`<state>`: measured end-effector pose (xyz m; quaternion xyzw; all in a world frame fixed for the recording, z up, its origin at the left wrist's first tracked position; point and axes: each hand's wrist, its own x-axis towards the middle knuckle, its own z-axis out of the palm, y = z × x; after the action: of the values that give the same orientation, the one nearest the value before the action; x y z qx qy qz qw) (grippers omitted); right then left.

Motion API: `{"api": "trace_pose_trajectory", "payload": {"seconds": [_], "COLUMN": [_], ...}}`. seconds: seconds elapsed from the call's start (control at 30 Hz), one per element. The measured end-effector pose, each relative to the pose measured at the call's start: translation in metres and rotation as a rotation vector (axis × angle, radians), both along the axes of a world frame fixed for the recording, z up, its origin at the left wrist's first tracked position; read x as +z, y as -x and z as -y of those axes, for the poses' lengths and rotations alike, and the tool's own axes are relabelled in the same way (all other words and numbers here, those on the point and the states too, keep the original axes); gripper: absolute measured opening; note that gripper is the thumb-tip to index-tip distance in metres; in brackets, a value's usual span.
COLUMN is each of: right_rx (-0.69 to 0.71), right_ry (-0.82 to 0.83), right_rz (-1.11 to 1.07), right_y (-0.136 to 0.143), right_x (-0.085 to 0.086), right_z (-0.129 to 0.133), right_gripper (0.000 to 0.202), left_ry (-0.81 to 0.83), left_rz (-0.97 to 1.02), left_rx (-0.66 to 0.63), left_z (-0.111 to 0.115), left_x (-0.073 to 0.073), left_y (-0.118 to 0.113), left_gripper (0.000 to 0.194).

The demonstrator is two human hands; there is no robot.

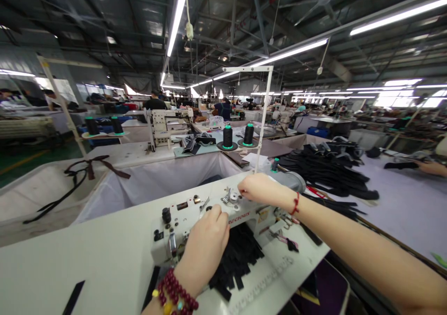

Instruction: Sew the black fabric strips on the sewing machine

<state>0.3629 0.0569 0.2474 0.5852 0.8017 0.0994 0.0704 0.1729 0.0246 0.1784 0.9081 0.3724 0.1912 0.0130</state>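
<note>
A white sewing machine [188,218] with red lettering stands on the pale table in front of me. My left hand [206,243] is at the front of its head, fingers curled together; whatever they pinch is hidden. On top of the machine, my right hand [258,190] is closed beside a small round metal bobbin [233,197] on the winder. Any thread in its fingertips is too fine to make out. Under the machine arm lies a pile of black fabric strips [240,254]. Pink-handled snips [289,244] rest on the table at its right.
Two black thread cones [227,137] stand behind the machine by a white thread stand [265,114]. A cloth-lined bin [153,180] lies beyond the table. Black cut pieces [324,170] cover part of the right-hand table, where another person's hand [433,167] shows.
</note>
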Motion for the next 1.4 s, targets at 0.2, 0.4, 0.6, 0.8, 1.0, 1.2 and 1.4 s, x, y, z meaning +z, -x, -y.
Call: {"api": "trace_pose_trajectory", "payload": {"seconds": [0.2,0.4,0.6,0.8,1.0,1.2,1.4], "right_rx": [0.065,0.022,0.137,0.087,0.214,0.144,0.265], "right_ry": [-0.025,-0.047,-0.047,-0.092,-0.07,-0.122,-0.102], "right_rz": [0.016,0.042,0.024,0.034,0.033,0.033,-0.048], "right_y": [0.008,-0.002,0.002,-0.005,-0.003,-0.005,-0.005], "right_x": [-0.005,-0.004,-0.011,-0.008,-0.018,-0.013,-0.025], "right_z": [-0.003,-0.006,-0.003,-0.013,-0.004,-0.014,0.002], "right_gripper": [0.023,0.026,0.02,0.024,0.017,0.021,0.015], "left_ry": [-0.006,-0.029,-0.041,-0.023,0.0,0.0,-0.006], "left_rz": [-0.028,-0.044,-0.036,-0.037,-0.023,-0.026,-0.008], "left_rx": [0.012,0.01,0.02,0.006,0.008,-0.007,0.005], "left_z": [-0.001,0.001,0.0,-0.001,0.001,0.003,0.002], "left_x": [-0.002,-0.001,-0.003,-0.002,-0.002,0.0,-0.002], "left_y": [-0.001,-0.002,-0.001,-0.003,-0.002,-0.004,-0.002], "left_gripper": [0.014,0.013,0.014,0.013,0.015,0.016,0.017]}}
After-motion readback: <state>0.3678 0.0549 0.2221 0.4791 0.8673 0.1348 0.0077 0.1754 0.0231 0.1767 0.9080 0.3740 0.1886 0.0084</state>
